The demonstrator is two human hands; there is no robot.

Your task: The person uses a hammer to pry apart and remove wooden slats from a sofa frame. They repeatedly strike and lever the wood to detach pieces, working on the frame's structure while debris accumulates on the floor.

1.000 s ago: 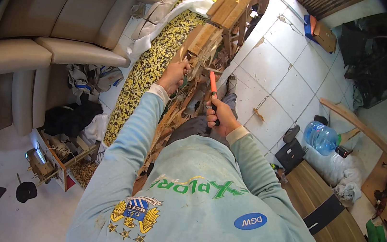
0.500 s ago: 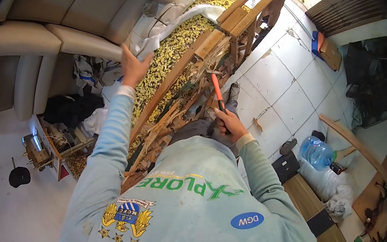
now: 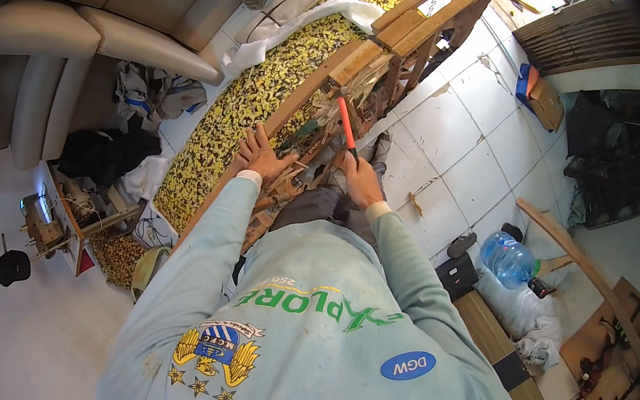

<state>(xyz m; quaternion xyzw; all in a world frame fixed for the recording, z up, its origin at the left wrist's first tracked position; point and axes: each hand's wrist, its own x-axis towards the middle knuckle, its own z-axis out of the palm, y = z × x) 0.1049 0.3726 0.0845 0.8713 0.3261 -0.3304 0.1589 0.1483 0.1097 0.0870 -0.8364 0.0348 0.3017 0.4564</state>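
From where I stand, the person's left hand [image 3: 264, 157] is spread wide, palm down over the long rail of a stripped wooden frame [image 3: 354, 64], the thumb sticking out toward the right hand. It seems to rest on the wood; I can't see whether anything is under the palm. The right hand [image 3: 363, 181] is closed around the black grip of a hammer [image 3: 347, 126], whose orange-red shaft slants away from the fist, up and a little left. The hammer's head is at the splintered part of the frame, ahead of and between the two hands; I can't make out whether it touches the wood.

Left of the left hand and running on ahead lies a thick slab of yellow-and-black speckled foam [image 3: 245, 91], with a strip of white padding [image 3: 318, 17] laid across it farther off. Well beyond it, on the same side, stands a beige sofa [image 3: 147, 43], and nearer, to the left of the left hand, there's a heap of black cloth [image 3: 106, 154] on the floor.

Out to the right of the right hand, past white floor tiles [image 3: 455, 137], I see a blue water jug [image 3: 508, 261] on its side beside a curved wooden strip [image 3: 584, 264].
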